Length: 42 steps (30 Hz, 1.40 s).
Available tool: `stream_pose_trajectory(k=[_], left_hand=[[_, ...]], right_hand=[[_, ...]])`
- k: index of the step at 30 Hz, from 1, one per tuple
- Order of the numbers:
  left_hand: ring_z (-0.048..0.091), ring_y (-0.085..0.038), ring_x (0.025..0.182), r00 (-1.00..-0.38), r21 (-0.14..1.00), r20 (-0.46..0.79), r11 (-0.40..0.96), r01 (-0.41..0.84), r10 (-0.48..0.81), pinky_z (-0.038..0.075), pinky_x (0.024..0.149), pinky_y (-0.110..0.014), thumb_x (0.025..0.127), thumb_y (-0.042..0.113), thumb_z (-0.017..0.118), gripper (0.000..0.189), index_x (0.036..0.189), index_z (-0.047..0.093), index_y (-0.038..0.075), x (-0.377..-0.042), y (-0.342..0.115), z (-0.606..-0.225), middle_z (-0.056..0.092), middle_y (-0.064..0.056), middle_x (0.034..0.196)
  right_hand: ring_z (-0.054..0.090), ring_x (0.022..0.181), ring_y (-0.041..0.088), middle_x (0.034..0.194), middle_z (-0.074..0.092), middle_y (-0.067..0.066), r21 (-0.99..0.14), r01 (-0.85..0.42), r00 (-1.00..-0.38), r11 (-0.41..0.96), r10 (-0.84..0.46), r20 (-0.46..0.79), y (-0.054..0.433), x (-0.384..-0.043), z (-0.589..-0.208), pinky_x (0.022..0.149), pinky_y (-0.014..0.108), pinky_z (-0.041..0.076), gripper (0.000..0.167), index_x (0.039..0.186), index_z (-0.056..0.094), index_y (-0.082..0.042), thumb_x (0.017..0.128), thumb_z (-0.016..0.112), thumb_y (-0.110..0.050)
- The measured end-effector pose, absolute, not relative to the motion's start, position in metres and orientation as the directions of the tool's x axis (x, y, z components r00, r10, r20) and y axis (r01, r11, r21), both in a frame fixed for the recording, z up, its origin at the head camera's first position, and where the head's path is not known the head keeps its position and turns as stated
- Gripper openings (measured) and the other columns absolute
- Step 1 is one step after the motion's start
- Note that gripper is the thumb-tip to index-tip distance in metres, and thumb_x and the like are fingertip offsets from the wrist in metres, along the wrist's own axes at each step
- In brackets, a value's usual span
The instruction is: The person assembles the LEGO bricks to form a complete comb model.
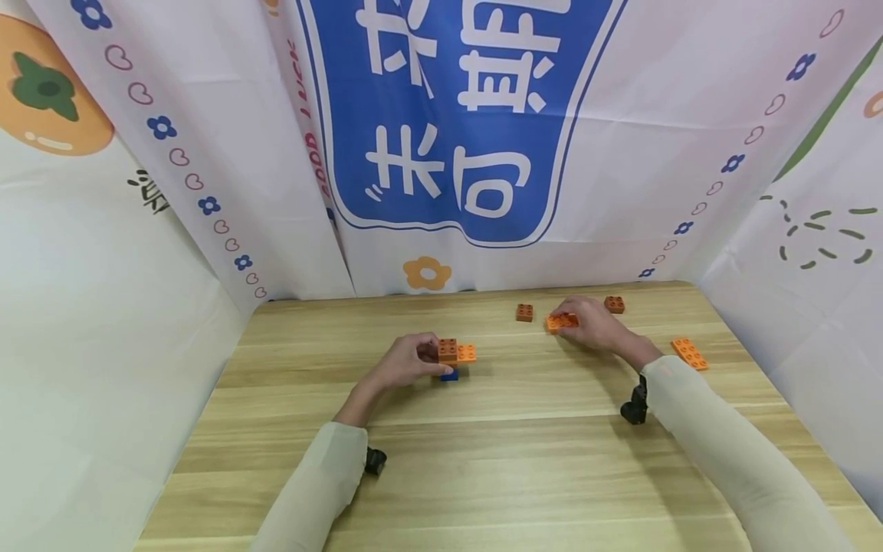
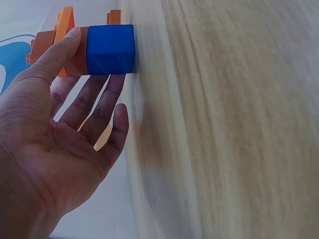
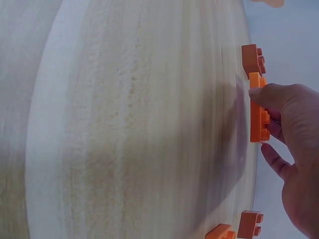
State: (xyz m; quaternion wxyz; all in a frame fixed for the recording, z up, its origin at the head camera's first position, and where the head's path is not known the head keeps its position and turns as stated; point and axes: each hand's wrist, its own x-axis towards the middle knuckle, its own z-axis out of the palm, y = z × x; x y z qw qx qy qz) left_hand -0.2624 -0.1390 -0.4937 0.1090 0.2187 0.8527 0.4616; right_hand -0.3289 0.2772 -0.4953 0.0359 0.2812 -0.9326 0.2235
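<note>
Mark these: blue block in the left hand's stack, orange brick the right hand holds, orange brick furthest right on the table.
Blue block (image 2: 110, 52): left wrist view, side face.
Held orange brick (image 3: 255, 119): right wrist view, long side.
Far-right orange brick (image 1: 690, 354): head view, studded top.

Both sleeves (image 1: 724, 445) are plain, long and pale beige, slightly creased; a small black camera (image 1: 633, 411) sits beside each cuff (image 1: 348, 438).

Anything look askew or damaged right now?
No visible damage or spill. Only the stack in the left hand looks lopsided: its orange plate juts out to one side past the brown bricks and blue brick, perhaps intentionally.
</note>
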Motion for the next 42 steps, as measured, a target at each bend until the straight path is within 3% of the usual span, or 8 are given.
stream_pose_trajectory(k=[13, 20, 42], left_hand=[[0.068, -0.016, 0.089, -0.881, 0.838, 0.023, 0.471, 0.276, 0.473, 0.057, 0.081, -0.031, 0.090, 0.020, 0.088, 0.024, 0.100, 0.068, 0.010, -0.262, -0.139, -0.493, 0.073, -0.003, 0.100], [0.068, -0.016, 0.088, -0.880, 0.836, 0.028, 0.472, 0.281, 0.475, 0.057, 0.081, -0.032, 0.089, 0.019, 0.088, 0.024, 0.099, 0.068, 0.010, -0.263, -0.139, -0.494, 0.073, -0.003, 0.100], [0.068, -0.016, 0.090, -0.884, 0.836, 0.028, 0.473, 0.277, 0.467, 0.058, 0.083, -0.032, 0.089, 0.018, 0.088, 0.024, 0.100, 0.069, 0.010, -0.264, -0.139, -0.495, 0.074, -0.003, 0.101]], right_hand=[[0.068, 0.115, 0.035, 0.121, 0.074, 0.014, -0.390, -0.566, -0.822, 0.726, -0.533, 0.201, 0.270, -0.320, -0.485, 0.100, 0.057, 0.054, 0.030, 0.121, 0.078, -0.005, 0.093, 0.083, -0.015], [0.070, 0.109, 0.031, 0.117, 0.075, 0.012, -0.375, -0.598, -0.800, 0.708, -0.555, 0.229, 0.263, -0.315, -0.479, 0.094, 0.052, 0.058, 0.033, 0.121, 0.078, -0.004, 0.091, 0.086, -0.014], [0.069, 0.096, 0.024, 0.105, 0.074, 0.008, -0.293, -0.774, -0.633, 0.561, -0.682, 0.366, 0.231, -0.302, -0.461, 0.084, 0.044, 0.060, 0.033, 0.114, 0.079, -0.002, 0.083, 0.090, -0.003]])
